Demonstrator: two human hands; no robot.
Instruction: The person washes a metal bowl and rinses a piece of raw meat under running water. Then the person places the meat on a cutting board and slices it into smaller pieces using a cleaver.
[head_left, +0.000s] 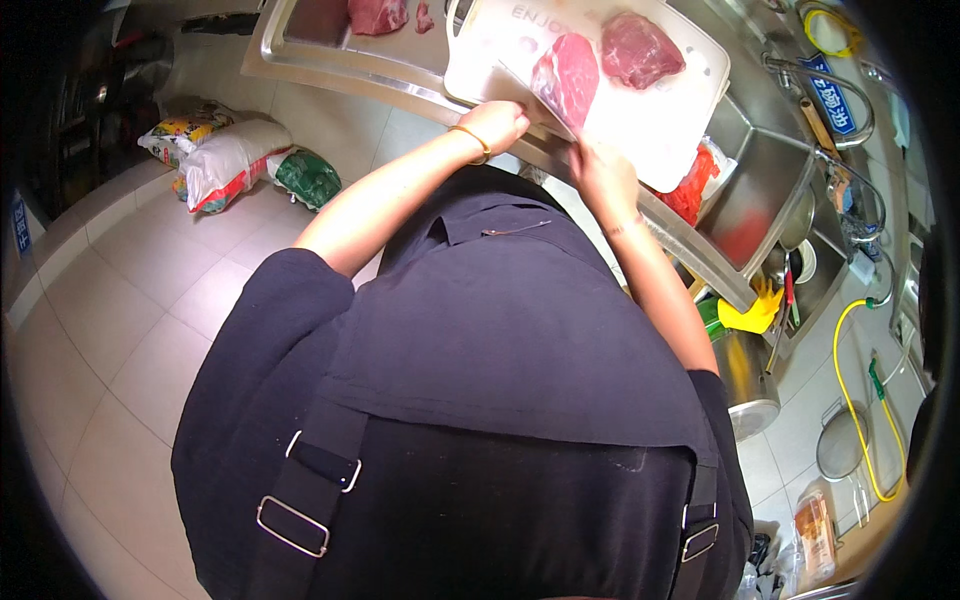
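Note:
My right hand (604, 176) is closed around the handle end of a broad-bladed kitchen knife (529, 96). The blade lies over the near edge of a white plastic cutting board (675, 142), slanting up and left beside a piece of raw red meat (570, 75). A second, darker piece of raw meat (641, 51) rests on the board to the right. My left hand (496, 126), wearing a gold-coloured bangle, has its fingers curled near the blade at the board's near side; whether it holds anything is hidden.
The board spans a stainless steel sink (337, 64); more raw meat (377, 15) lies at its left. A red plastic bag (694, 187) sits in the right basin. A yellow rubber glove (754, 307) hangs by the front edge, above a metal pot (746, 382). Filled sacks (232, 157) stand on the floor.

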